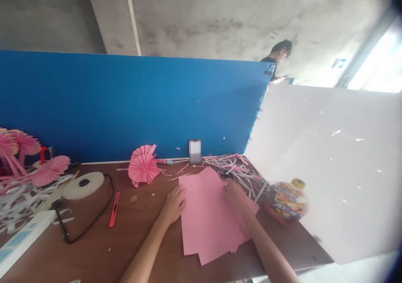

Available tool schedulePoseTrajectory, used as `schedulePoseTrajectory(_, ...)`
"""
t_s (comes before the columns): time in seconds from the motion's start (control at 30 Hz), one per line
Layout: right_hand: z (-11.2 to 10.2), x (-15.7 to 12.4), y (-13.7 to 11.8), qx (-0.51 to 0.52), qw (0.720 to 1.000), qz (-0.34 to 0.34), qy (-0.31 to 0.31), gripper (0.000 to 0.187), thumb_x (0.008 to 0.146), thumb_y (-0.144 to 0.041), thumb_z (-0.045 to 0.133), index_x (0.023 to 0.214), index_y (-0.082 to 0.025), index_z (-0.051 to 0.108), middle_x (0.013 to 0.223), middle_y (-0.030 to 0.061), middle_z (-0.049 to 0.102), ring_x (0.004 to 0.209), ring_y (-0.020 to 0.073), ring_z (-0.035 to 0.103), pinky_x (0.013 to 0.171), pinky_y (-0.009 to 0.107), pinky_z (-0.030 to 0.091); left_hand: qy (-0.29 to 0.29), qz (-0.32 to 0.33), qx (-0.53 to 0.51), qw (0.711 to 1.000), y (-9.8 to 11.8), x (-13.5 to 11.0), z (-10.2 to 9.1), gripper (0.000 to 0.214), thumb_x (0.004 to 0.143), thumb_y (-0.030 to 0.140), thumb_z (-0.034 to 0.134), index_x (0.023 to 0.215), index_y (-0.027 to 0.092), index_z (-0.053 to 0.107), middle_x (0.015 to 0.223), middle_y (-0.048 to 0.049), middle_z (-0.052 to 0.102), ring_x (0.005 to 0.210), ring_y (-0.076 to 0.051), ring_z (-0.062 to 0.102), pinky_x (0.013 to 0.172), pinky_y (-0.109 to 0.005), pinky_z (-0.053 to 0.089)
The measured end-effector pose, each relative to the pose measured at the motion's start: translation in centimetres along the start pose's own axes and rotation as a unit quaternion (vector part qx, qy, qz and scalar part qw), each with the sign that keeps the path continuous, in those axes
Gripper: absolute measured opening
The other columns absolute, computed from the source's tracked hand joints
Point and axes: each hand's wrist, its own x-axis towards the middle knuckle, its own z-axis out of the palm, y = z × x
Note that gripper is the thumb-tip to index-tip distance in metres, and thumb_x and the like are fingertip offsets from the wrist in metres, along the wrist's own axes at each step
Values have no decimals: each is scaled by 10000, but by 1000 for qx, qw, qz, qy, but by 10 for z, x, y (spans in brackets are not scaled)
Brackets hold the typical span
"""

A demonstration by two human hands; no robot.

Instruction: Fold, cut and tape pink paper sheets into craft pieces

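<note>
I'm resting my half-curled left hand (175,204) at the left edge of the pink paper (209,220), my right hand (234,193) bending over its upper right; I can't tell if they're pinching. The paper is lying on the tabletop (141,203), probably handling light, floppy, easily creased; I'm favouring its side edges.

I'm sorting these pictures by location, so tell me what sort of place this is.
Probably a paper-craft workspace: pink paper sheets and a red cutter lie on the brown table, with pleated pink fans towards the back.
</note>
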Motion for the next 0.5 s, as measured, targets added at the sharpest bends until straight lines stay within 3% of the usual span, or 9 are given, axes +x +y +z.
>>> schedulePoseTrajectory(0.1,-6,-11,-3,-114,993,8,36,405,848,-235,408,1223,-156,539,1133,137,556,1054,251,535,862,345,405,-15,5,11,1000,4,-1,1,437,923,365,371,1340,253,443,1495,-21,292,1403,-194,249,1175,-434,282)
schedulePoseTrajectory(0.2,-8,-20,-5,-177,984,13,19,397,861,-222,382,1210,-143,556,1146,157,542,1083,285,523,872,383,416,-26,12,19,999,8,-4,3,474,913,423,403,1362,271,411,1510,-10,258,1414,-202,216,1182,-452,265)
schedulePoseTrajectory(0.5,-24,-32,-23,-140,988,38,-59,349,903,-364,372,1132,-168,548,951,132,616,903,285,624,787,390,449,2,-4,27,1000,11,-4,7,487,895,456,448,1323,224,452,1490,-60,291,1400,-237,238,1155,-455,304)
